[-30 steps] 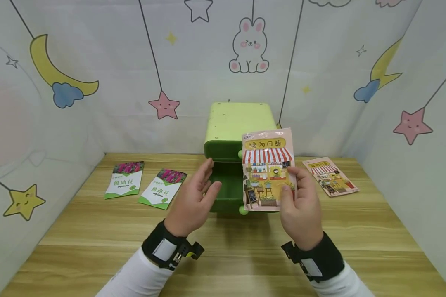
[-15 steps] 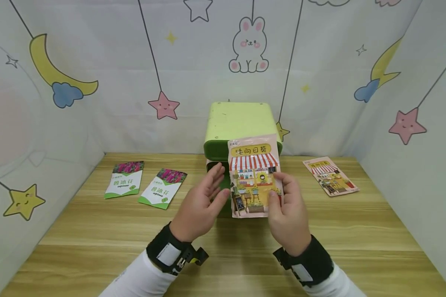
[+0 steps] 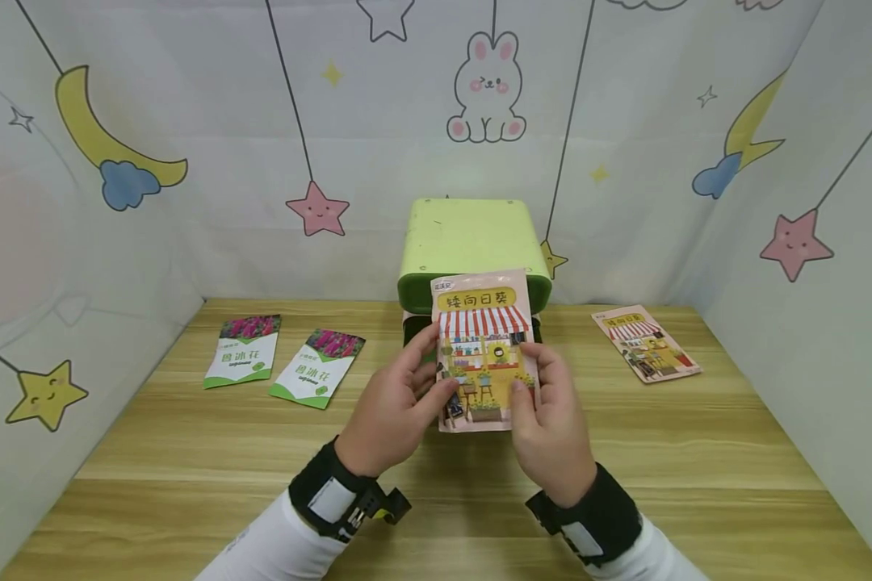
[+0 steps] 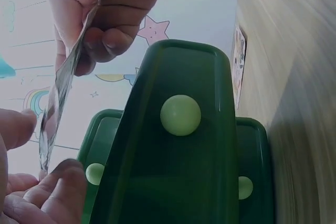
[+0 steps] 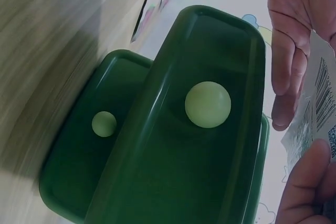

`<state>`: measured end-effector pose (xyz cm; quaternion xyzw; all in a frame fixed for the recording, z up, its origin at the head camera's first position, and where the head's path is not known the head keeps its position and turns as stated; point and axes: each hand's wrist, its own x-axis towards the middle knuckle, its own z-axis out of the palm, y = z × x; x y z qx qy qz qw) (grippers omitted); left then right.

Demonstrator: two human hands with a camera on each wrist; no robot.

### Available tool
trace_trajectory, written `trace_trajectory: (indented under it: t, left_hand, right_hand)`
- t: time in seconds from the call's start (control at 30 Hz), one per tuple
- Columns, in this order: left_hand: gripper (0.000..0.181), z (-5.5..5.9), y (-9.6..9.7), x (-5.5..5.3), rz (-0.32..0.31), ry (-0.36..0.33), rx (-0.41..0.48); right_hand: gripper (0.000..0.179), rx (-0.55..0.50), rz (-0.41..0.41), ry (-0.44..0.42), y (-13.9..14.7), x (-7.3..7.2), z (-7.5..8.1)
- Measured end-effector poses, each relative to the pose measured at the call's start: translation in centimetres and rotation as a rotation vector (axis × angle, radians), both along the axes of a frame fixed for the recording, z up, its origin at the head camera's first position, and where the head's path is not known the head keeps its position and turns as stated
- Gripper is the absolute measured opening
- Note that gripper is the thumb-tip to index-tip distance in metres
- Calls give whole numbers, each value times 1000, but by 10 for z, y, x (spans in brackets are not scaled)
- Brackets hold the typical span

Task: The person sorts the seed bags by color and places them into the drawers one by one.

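Note:
I hold a pink seed packet point(image 3: 483, 343) with a shop drawing upright in both hands, in front of the green drawer cabinet point(image 3: 472, 238). My left hand point(image 3: 425, 375) pinches its left edge, thumb on the front. My right hand point(image 3: 530, 379) pinches the lower right edge. In the left wrist view the packet point(image 4: 60, 90) shows edge-on above the pulled-out dark green drawer point(image 4: 178, 182) with its pale knob point(image 4: 180, 115). The right wrist view shows the same drawer point(image 5: 178, 171), its knob point(image 5: 207, 104) and the packet's back point(image 5: 317, 103) with a barcode.
Two green-and-white seed packets point(image 3: 243, 351) point(image 3: 318, 367) lie flat on the wooden table point(image 3: 189, 476) to the left. Another pink packet point(image 3: 647, 344) lies at the right. Fabric walls with stars and moons close in the back and both sides.
My right hand has brought the packet left and down to the middle. The left hand, open a second ago, has closed on the packet's left edge.

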<state>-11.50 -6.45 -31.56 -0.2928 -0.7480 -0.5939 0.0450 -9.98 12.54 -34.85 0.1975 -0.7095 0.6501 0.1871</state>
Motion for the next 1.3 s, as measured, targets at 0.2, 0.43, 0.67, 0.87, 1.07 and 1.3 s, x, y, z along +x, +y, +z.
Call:
trace_trajectory:
  t: [0.2,0.43,0.67,0.87,1.07,1.3]
  left_hand:
    - [61,-2,-1,0,66,-34,-14]
    - [59,-1,-1,-1,88,-82,16]
    - [59,3,-1,0,127,-91,15]
    - [58,5,-2,1,160,-119,0]
    - [58,6,-2,-1,192,-159,-18]
    - [58,-5,-5,-9,195,-149,-21]
  right_hand:
    - [44,-6,37,-21,-1,0,-3]
    - [43,9,59,-40,-2,0,-4]
    - [43,46,54,-45,-1,0,-3]
    - [44,25,79,-42,0,-2,-2]
    - [44,74,21,-59,1,-1,4]
    - [40,162,-90,-104,-3,10,27]
